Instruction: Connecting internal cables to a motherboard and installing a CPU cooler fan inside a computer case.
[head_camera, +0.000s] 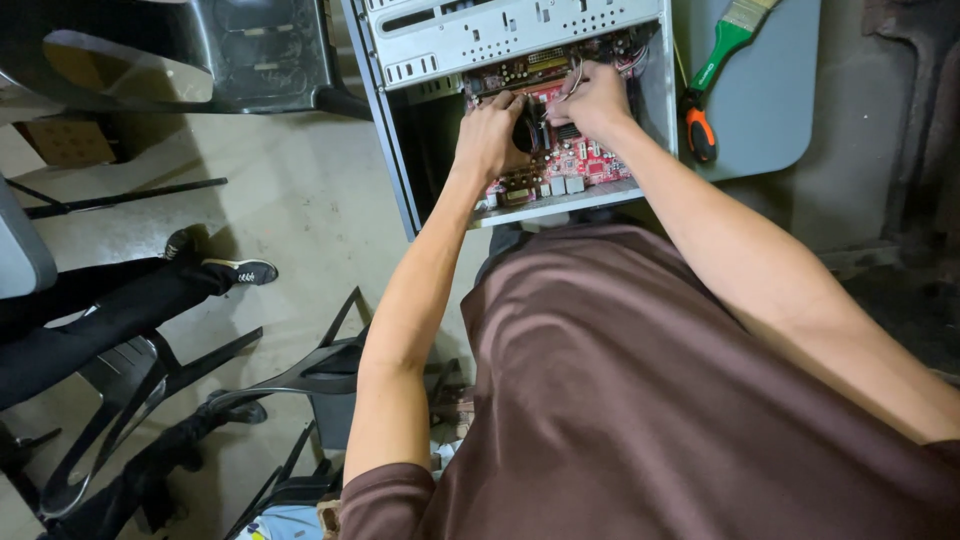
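Both hands inside open computer case (640, 60): left hand (490, 135) curled on dark cooler fan (527, 135); right hand (592, 100) pinches thin wires (575, 78) over red motherboard (580, 160). Board looks fragile; hold edges.

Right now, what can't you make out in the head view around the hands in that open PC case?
- What the left hand rests on: a dark round part on the red motherboard, mostly covered by the hand.
- What the right hand pinches: thin wires, too small to tell.
- Paintbrush: bristles cut off by the top edge.
- Screwdriver: tip hidden beside the case.
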